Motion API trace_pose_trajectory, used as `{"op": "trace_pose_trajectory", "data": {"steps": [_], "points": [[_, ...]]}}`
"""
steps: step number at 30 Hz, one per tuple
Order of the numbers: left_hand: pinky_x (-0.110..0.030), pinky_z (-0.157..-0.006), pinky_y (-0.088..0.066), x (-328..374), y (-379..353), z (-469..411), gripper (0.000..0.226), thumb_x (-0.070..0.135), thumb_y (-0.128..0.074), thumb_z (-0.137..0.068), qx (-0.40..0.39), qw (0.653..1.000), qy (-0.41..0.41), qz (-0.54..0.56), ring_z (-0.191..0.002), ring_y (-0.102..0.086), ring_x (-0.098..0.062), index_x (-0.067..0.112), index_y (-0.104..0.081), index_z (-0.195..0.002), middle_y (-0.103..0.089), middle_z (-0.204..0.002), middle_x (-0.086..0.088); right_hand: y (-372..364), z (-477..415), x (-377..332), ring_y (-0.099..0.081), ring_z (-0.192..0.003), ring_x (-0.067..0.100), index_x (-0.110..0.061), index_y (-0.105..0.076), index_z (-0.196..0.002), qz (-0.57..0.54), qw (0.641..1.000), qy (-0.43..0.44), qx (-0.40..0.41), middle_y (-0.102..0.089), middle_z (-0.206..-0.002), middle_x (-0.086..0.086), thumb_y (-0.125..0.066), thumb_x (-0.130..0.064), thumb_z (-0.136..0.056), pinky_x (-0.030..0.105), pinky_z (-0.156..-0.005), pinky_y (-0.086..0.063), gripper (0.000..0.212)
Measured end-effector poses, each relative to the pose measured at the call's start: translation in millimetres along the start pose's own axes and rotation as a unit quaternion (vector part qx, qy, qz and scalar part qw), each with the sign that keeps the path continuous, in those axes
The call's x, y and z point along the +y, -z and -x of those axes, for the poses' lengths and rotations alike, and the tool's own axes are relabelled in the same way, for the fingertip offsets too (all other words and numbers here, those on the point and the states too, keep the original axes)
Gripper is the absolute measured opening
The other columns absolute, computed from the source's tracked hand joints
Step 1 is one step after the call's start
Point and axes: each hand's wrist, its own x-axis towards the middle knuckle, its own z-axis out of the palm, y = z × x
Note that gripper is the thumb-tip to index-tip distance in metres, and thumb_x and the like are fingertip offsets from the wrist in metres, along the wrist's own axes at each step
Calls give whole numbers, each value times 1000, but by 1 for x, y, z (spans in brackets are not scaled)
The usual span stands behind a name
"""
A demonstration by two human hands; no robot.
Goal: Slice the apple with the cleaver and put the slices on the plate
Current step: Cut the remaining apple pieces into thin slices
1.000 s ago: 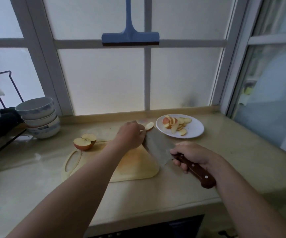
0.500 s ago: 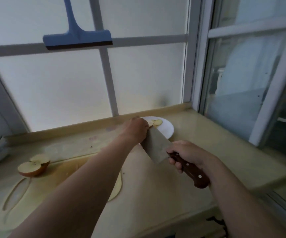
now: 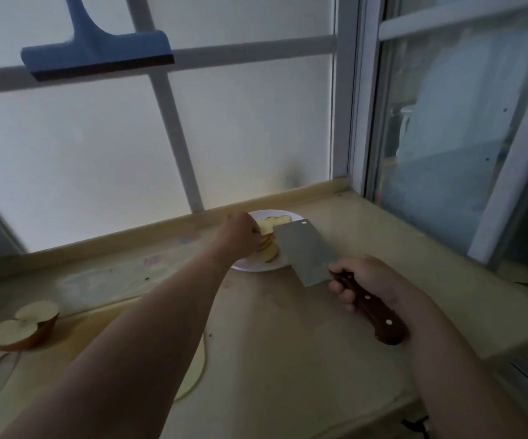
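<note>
The white plate point(image 3: 257, 267) sits at the back of the counter with several pale apple slices point(image 3: 271, 252) on it. My left hand point(image 3: 238, 233) reaches over the plate's left side, its curled fingers pinching an apple slice point(image 3: 265, 229) down among the others. My right hand point(image 3: 368, 285) grips the brown wooden handle of the cleaver point(image 3: 307, 252). The broad blade lies flat over the plate's right half and hides that part of it. Two cut apple pieces point(image 3: 22, 324) with red skin lie at the far left on the cutting board point(image 3: 194, 372).
A beige counter point(image 3: 288, 327) runs under a frosted window. A blue squeegee point(image 3: 98, 50) hangs on the window bar above. A sliding window frame point(image 3: 351, 99) bounds the right side, and the counter's front edge drops off at the lower right.
The view has kept swinging right, pushing the apple pieces and board to the left edge. My left hand has moved the slice further over the plate, and the cleaver blade followed over the plate's right side.
</note>
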Motion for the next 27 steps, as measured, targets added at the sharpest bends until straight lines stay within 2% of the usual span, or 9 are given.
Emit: {"op": "trace_pose_trajectory", "data": {"steps": [4,5,7,10,14,16,21,23,27], "points": [[-26,-55,-34,-3,4,2,41,19,-61,-91,-3,999,18,48,-58,-43,-17,13,-54,-51,-45,-53,-3,-1,-2,1,-45,-35,12,-9,-55,-82,-21,1000,-1,9,-56,-56,5,-53,-12,-102,22,-35,-41,20],[-25,-59,-35,-4,6,4,35,19,-60,-92,4,998,13,61,-63,-48,-17,11,-63,-58,-52,-59,-3,-1,-1,1,-44,-35,11,-9,-55,-82,-16,1000,1,8,-56,-56,5,-53,-13,-103,22,-35,-41,21],[-24,-68,-42,-7,13,7,19,18,-60,-92,16,996,12,87,-79,-58,-18,11,-76,-87,-67,-82,-3,-3,3,1,-44,-35,12,-8,-54,-82,-6,1000,5,4,-56,-57,5,-53,-13,-103,22,-34,-41,22],[-25,-69,-49,-18,30,17,28,17,-60,-91,22,995,26,90,-85,-62,-18,12,-73,-115,-72,-105,-7,-9,10,1,-45,-36,12,-9,-53,-81,18,1000,13,-3,-56,-57,6,-53,-13,-103,24,-35,-41,22],[-24,-81,-48,-39,61,47,31,13,-56,-92,46,997,20,66,-97,-63,-18,10,-73,-118,-71,-116,-8,-31,28,0,-45,-38,13,-11,-52,-79,64,997,22,-33,-56,-59,7,-53,-13,-103,23,-38,-40,24],[-22,-81,-46,-56,76,68,31,10,-54,-92,62,996,36,61,-99,-63,-20,9,-73,-117,-70,-118,-9,-48,37,0,-45,-39,14,-10,-53,-79,89,994,26,-50,-57,-59,7,-54,-12,-103,23,-38,-40,24],[-29,-84,-55,-113,110,126,29,8,-60,-90,57,993,88,49,-89,-67,-19,8,-73,-115,-73,-108,-10,-101,50,10,-46,-41,14,-11,-54,-84,118,989,11,-92,-57,-61,8,-55,-12,-102,23,-40,-41,19],[-32,-89,-56,-133,118,151,27,8,-63,-91,48,992,107,38,-94,-69,-22,6,-73,-116,-74,-106,-12,-123,53,15,-46,-40,14,-12,-53,-84,127,987,10,-101,-57,-61,8,-54,-10,-103,23,-39,-40,19],[-24,-79,-48,-162,119,198,27,13,-64,-93,41,992,118,10,-93,-67,-19,9,-73,-118,-73,-111,-8,-164,58,23,-47,-39,13,-11,-54,-91,157,981,12,-113,-59,-60,7,-55,-11,-102,23,-38,-42,12]]}}
